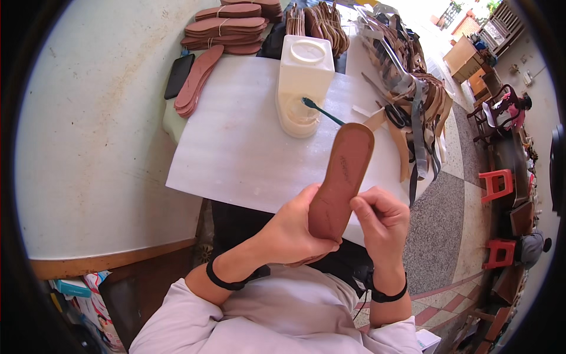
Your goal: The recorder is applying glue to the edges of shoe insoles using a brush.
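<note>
My left hand (295, 227) is closed around the lower part of a reddish-brown insole (345, 171), held upright above the table's near edge. A tan rim runs round its rounded top, and dark markings show on its face. My right hand (383, 221) has its fingers curled and its thumb pressed on the insole's right edge. Under my left hand a bit of another brown piece shows, mostly hidden. Beyond the insole, a white plastic container (306, 68) with a cut-open front holds pale glue-like stuff. A dark green-handled brush (321, 111) leans out of it.
Stacked insoles (224, 29) lie at the far left, near a loose pile (199, 79) and a black phone (179, 76). Scissors (396, 116) and a heap of leather strips (421, 100) cover the table's right side. Red stools (496, 184) stand on the floor at right.
</note>
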The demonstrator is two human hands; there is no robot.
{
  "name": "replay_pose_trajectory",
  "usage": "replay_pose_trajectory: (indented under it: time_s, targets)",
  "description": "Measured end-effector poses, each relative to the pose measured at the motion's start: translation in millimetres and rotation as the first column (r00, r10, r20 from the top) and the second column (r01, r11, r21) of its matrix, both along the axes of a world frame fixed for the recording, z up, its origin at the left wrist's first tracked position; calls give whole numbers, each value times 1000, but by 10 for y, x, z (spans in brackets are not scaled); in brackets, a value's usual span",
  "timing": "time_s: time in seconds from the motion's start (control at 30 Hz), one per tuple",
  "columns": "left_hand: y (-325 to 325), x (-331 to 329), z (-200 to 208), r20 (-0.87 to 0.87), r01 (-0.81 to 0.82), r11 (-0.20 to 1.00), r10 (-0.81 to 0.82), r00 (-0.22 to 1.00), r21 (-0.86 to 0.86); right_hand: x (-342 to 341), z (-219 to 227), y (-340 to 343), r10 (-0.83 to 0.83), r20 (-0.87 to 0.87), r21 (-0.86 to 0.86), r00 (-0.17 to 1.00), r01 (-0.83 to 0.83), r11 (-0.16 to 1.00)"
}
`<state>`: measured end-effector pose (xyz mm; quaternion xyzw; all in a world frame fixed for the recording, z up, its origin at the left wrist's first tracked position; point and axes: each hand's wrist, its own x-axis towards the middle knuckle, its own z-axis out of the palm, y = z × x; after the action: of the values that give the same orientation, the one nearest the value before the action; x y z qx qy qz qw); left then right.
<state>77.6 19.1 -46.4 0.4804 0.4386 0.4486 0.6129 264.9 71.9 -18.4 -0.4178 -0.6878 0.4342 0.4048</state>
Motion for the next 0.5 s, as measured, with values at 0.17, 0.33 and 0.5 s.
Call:
replay_pose_trajectory:
  time_s: [0.17,0.33,0.5]
  targets:
    - [32,-74,28,-14,-15,999,16,1000,39,-1,38,-80,98,46,-102,994,-93,991]
    - [38,-101,169,6,129,991,-128,992,-49,16,19,-30,4,-102,-153,995,-20,988]
    - [2,-85,86,-13,206,975,-208,978,-82,58,16,39,-36,-136,-135,990,18,991]
